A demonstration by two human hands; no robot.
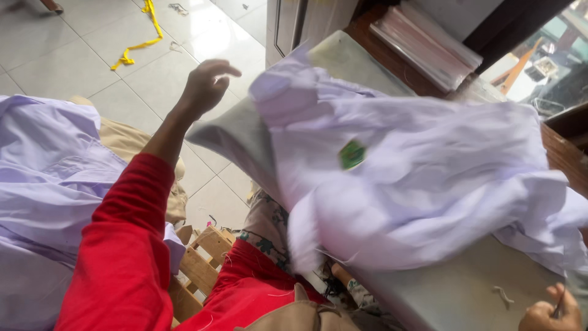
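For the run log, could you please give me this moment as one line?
left hand: raised, open, empty | right hand: pinching thin tool, unclear | pale lilac shirt: spread over grey board | second shirt pile: at left

left hand (205,86) open above floor | lilac shirt (416,178) on grey board (453,294) | right hand (551,311) at corner

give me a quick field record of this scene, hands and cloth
left hand: left hand raised, fingers loose, holding nothing
right hand: right hand at the board's near corner, pinching something thin, too small to tell
cloth: pale lilac shirt with green badge, spread over grey padded board
beside: lilac garments piled at left
floor: yellow strip on tiles
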